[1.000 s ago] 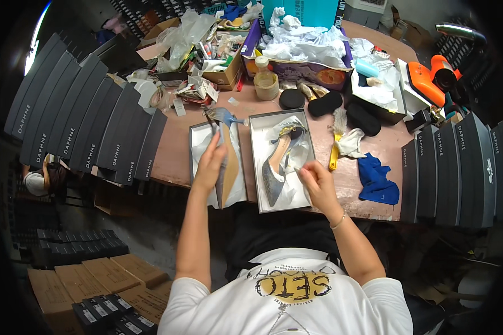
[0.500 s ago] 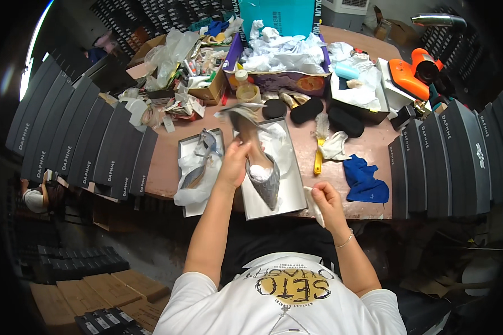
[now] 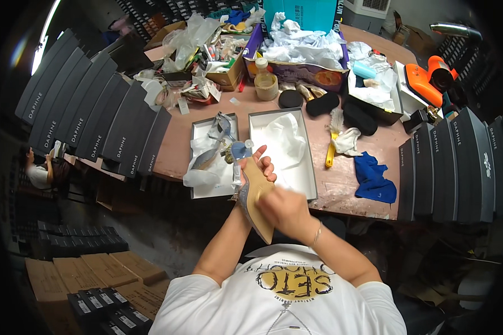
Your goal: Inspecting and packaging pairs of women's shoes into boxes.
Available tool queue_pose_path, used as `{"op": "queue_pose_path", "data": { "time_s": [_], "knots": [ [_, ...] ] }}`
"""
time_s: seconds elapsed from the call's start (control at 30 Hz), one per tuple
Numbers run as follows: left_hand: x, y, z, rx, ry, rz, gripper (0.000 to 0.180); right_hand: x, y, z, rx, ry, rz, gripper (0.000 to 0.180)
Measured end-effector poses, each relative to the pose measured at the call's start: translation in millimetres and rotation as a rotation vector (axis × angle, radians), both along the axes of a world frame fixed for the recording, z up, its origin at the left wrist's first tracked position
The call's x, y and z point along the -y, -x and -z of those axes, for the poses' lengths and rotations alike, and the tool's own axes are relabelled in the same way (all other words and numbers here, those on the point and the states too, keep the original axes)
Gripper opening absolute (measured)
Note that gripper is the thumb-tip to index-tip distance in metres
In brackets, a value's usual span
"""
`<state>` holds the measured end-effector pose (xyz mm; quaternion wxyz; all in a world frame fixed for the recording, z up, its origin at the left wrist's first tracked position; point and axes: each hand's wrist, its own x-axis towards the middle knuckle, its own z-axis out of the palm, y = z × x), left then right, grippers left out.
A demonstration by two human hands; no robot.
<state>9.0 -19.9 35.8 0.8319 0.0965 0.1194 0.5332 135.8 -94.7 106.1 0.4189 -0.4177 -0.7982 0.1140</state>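
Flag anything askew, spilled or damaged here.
White paper bulges over the rim of the left open box, looking untucked; a blue cloth lies crumpled near the front edge of the table. No spill visible. The held shoe shows no clear damage, but the blurred right hand covers part.

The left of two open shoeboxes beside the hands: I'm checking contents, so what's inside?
A blue-grey shoe lies among white tissue paper; whatever those cover can't be seen.

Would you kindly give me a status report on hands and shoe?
Left hand holding shoe, sole toward camera. Right hand over sole, blurred, partly hiding it. Second shoe in left box.
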Motion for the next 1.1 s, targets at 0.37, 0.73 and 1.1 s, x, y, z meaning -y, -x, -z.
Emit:
{"op": "queue_pose_path", "data": {
  "time_s": [0.37, 0.73, 1.1],
  "knots": [
    [12, 10, 14, -0.133, -0.062, 0.149, 0.081, -52, -34, 40, 0.034, 0.046, 0.270, 0.013],
    [21, 10, -22, -0.627, -0.118, 0.423, 0.046, -81, -45, 1, -0.699, 0.885, -0.228, 0.076],
    [49, 108, -15, -0.299, -0.104, 0.049, 0.079, -30, -30, -29, -1.200, 0.599, -0.103, 0.052]
  ]
}}
